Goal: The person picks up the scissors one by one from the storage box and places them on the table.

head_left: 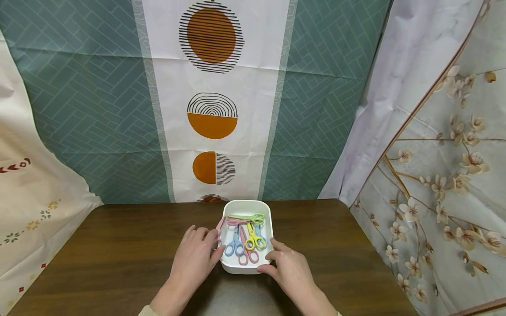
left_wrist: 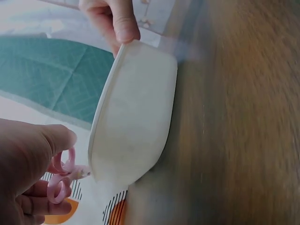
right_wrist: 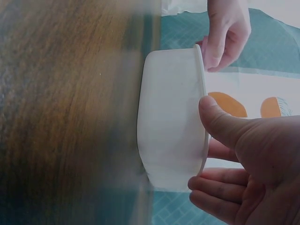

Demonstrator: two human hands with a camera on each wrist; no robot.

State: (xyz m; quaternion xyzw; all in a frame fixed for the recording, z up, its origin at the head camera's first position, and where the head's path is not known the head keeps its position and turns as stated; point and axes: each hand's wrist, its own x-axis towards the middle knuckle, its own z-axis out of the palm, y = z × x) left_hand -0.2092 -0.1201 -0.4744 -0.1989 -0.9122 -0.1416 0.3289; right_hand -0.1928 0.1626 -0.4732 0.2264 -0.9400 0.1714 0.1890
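A white plastic container (head_left: 244, 271) stands on the table in the head view, with several small scissors lying in it. Among these are green scissors (head_left: 253, 218), yellow scissors (head_left: 251, 241), blue scissors (head_left: 236, 242) and pink scissors (head_left: 246, 246). My left hand (head_left: 193, 252), at the container's left rim, holds another pair of pink scissors (left_wrist: 71, 176) by the handles between thumb and fingers. Their blades point away from me along that rim. At the near right corner my right hand (head_left: 291, 266) grips the container's rim, thumb outside and a finger over the edge.
Dark brown wooden table (head_left: 130, 245) extends to both sides of the container. A patterned green and white curtain (head_left: 99, 109) hangs behind it. Floral cloth (head_left: 435, 210) hangs at the right, and a cream cloth (head_left: 35, 197) drapes along the left.
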